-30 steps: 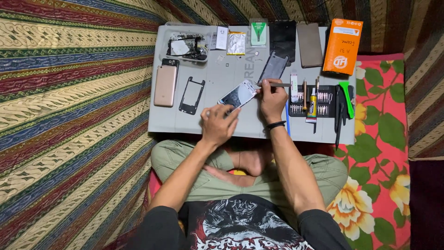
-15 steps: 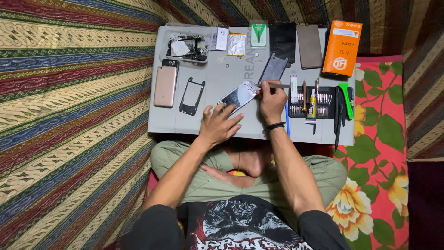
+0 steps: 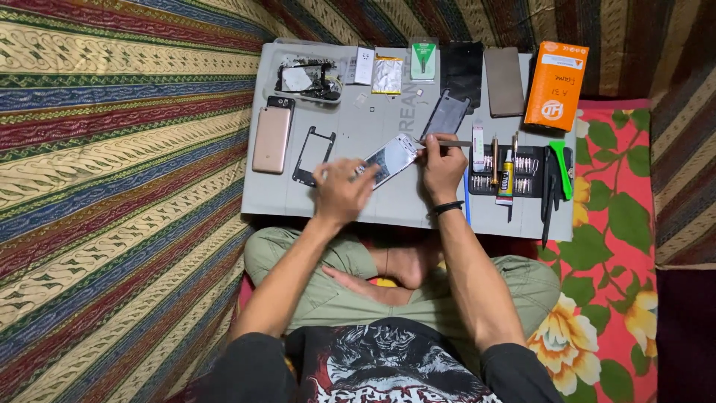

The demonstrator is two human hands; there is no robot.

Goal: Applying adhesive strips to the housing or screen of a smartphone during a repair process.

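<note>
On the grey work mat (image 3: 388, 209), items run left to right: a gold phone back cover (image 3: 271, 139), an empty black frame (image 3: 312, 155), then the opened phone (image 3: 388, 159) near mid-mat. The left hand (image 3: 339, 195) grips the phone's lower end, fingers closed on it, apparently to steady it. The right hand (image 3: 441, 166) pinches a thin tool (image 3: 447, 143) at the phone's upper edge. A screwdriver-bit tray (image 3: 507, 168), glue tube (image 3: 506, 179) and orange box (image 3: 556, 86) lie within right-hand reach.

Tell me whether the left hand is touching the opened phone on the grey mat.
Touching: the head view shows the left hand with its fingers laid over the near end of the opened phone.
</note>
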